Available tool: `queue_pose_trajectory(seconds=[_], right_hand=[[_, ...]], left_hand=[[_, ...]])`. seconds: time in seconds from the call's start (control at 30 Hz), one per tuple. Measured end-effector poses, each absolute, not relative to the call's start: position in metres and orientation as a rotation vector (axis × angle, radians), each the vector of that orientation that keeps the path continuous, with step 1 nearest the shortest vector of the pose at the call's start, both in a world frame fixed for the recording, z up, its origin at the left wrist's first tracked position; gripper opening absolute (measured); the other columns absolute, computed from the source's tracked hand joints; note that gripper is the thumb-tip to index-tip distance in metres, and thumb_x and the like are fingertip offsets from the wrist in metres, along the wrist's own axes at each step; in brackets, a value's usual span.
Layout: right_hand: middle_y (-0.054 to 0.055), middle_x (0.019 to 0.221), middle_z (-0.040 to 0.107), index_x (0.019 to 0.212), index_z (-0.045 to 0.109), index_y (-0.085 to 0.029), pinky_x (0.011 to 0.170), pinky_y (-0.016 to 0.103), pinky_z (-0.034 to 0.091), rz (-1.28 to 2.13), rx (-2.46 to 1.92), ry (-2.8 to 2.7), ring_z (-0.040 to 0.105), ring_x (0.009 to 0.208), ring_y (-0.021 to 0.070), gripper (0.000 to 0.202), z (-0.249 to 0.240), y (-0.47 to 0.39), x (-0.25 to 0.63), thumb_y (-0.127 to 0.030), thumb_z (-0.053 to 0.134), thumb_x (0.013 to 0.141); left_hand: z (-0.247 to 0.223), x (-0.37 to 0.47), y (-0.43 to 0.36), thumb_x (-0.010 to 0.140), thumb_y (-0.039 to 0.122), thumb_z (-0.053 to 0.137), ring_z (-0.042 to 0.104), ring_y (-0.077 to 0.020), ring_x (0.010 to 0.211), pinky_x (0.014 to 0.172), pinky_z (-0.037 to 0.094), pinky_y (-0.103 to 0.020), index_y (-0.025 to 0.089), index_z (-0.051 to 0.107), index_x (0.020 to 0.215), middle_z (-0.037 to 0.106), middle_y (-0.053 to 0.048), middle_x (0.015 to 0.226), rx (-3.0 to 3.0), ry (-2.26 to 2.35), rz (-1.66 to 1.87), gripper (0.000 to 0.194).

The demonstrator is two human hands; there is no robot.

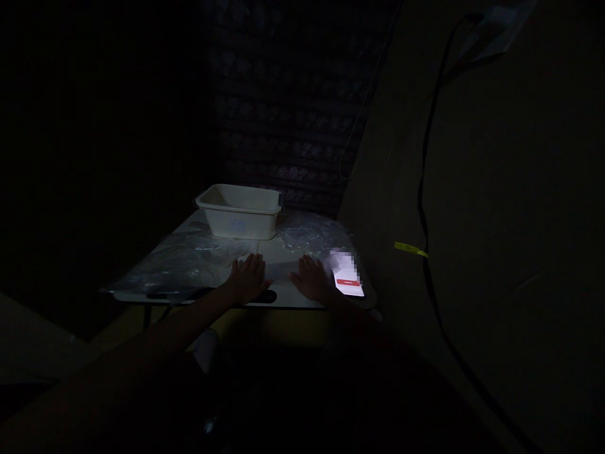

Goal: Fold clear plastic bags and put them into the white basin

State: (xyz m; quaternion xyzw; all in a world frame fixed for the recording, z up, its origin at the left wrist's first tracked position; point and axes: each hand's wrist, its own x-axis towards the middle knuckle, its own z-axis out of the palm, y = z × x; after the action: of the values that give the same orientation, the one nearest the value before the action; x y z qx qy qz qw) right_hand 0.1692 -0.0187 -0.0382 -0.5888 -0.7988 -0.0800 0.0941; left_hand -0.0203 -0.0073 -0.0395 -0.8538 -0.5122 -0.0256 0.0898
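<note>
My left hand point(246, 279) lies palm down near the front of a small white table point(278, 299), its fingers stretched out and slightly apart. To its right, my right hand point(309, 277) rests the same way with nothing in it. Crumpled clear plastic point(184, 261) spreads over the table's left side, close to my left hand. More clear plastic point(309, 232) lies beyond my right hand. A lit phone point(348, 280) with a red bar on its screen sits just right of my right hand. The room is very dark, so fine detail is hard to see.
A white plastic tub point(241, 221) stands at the back of the table. A dark cable point(422, 189) with a yellow tie point(410, 249) hangs along the wall on the right. Behind the table hangs a dark patterned curtain or covering point(293, 120).
</note>
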Motion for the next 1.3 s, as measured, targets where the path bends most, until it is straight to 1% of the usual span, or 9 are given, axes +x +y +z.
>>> queue_pose_trajectory(seconds=[0.27, 0.43, 0.53, 0.73, 0.97, 1.03, 1.13, 1.23, 1.3], right_hand=[[0.020, 0.115, 0.040, 0.107, 0.043, -0.002, 0.086, 0.039, 0.024, -0.305, -1.875, -2.324, 0.033, 0.108, 0.0263, 0.053, -0.031, -0.019, 0.175, -0.042, 0.025, 0.077], [0.013, 0.095, 0.055, 0.082, 0.057, -0.010, 0.079, 0.033, 0.029, -0.273, -1.833, -2.428, 0.042, 0.096, 0.0202, 0.030, -0.015, -0.012, 0.177, -0.022, 0.030, 0.076], [0.010, 0.089, 0.056, 0.084, 0.056, -0.013, 0.075, 0.032, 0.031, -0.229, -1.823, -2.414, 0.046, 0.088, 0.0183, 0.026, -0.009, -0.007, 0.175, -0.015, 0.033, 0.073], [0.006, 0.095, 0.053, 0.088, 0.055, -0.021, 0.074, 0.031, 0.031, -0.134, -1.775, -2.409, 0.042, 0.091, 0.0190, 0.023, -0.014, 0.003, 0.161, -0.021, 0.038, 0.072], [0.010, 0.092, 0.051, 0.081, 0.057, -0.017, 0.071, 0.033, 0.032, -0.190, -1.798, -2.428, 0.040, 0.089, 0.0209, 0.022, -0.016, 0.013, 0.156, -0.020, 0.036, 0.074], [0.009, 0.094, 0.050, 0.081, 0.056, -0.017, 0.073, 0.034, 0.030, -0.233, -1.705, -2.437, 0.038, 0.091, 0.0209, 0.020, -0.011, 0.013, 0.157, -0.018, 0.037, 0.073], [0.008, 0.100, 0.048, 0.079, 0.056, -0.018, 0.077, 0.035, 0.027, -0.290, -1.516, -2.409, 0.034, 0.097, 0.0205, 0.017, -0.001, 0.008, 0.156, -0.017, 0.039, 0.073], [0.006, 0.104, 0.047, 0.078, 0.055, -0.018, 0.082, 0.036, 0.024, -0.274, -1.353, -2.345, 0.031, 0.102, 0.0201, 0.015, 0.011, 0.001, 0.151, -0.019, 0.041, 0.073], [0.006, 0.106, 0.046, 0.084, 0.054, -0.019, 0.085, 0.036, 0.023, -0.189, -1.285, -2.255, 0.031, 0.103, 0.0193, 0.017, 0.017, -0.001, 0.147, -0.019, 0.042, 0.072]], left_hand=[[-0.036, -0.019, -0.009, 0.076, 0.044, 0.021, 0.013, -0.0312, 0.116, 0.084, 0.015, -0.053, 0.008, 0.032, 0.118, 0.021, -0.017, 0.128, -2.548, -1.520, -0.038, 0.056], [-0.036, -0.023, -0.008, 0.076, 0.045, 0.020, 0.013, -0.0306, 0.116, 0.084, 0.013, -0.052, 0.009, 0.031, 0.118, 0.020, -0.016, 0.128, -2.545, -1.502, 0.014, 0.057], [-0.035, -0.026, -0.007, 0.076, 0.045, 0.020, 0.014, -0.0289, 0.117, 0.085, 0.014, -0.050, 0.009, 0.027, 0.120, 0.020, -0.015, 0.129, -2.610, -1.544, 0.092, 0.058], [-0.034, -0.028, -0.004, 0.075, 0.044, 0.025, 0.014, -0.0272, 0.117, 0.086, 0.019, -0.047, 0.009, 0.021, 0.122, 0.019, -0.016, 0.129, -2.728, -1.599, 0.138, 0.059], [-0.006, -0.025, -0.006, 0.066, 0.045, 0.040, 0.025, -0.0277, 0.113, 0.086, 0.023, -0.043, 0.012, 0.029, 0.119, 0.029, -0.015, 0.125, -2.954, -1.777, -0.154, 0.063], [0.002, -0.024, -0.003, 0.067, 0.044, 0.038, 0.039, -0.0250, 0.103, 0.081, 0.030, -0.035, 0.012, 0.042, 0.111, 0.044, -0.013, 0.115, -3.050, -1.866, -0.490, 0.054], [0.008, -0.020, 0.004, 0.066, 0.042, 0.041, 0.053, -0.0188, 0.073, 0.062, 0.038, -0.025, 0.011, 0.058, 0.086, 0.060, -0.008, 0.080, -3.164, -1.986, -0.988, 0.040], [0.010, -0.013, 0.011, 0.056, 0.034, 0.053, 0.046, -0.0109, 0.046, 0.045, 0.034, -0.020, 0.011, 0.059, 0.058, 0.052, 0.001, 0.047, -3.202, -2.155, -1.187, 0.023], [0.011, -0.007, 0.013, 0.052, 0.027, 0.057, 0.041, -0.0077, 0.039, 0.041, 0.030, -0.019, 0.011, 0.056, 0.050, 0.047, 0.003, 0.040, -3.185, -2.293, -1.295, 0.015]])
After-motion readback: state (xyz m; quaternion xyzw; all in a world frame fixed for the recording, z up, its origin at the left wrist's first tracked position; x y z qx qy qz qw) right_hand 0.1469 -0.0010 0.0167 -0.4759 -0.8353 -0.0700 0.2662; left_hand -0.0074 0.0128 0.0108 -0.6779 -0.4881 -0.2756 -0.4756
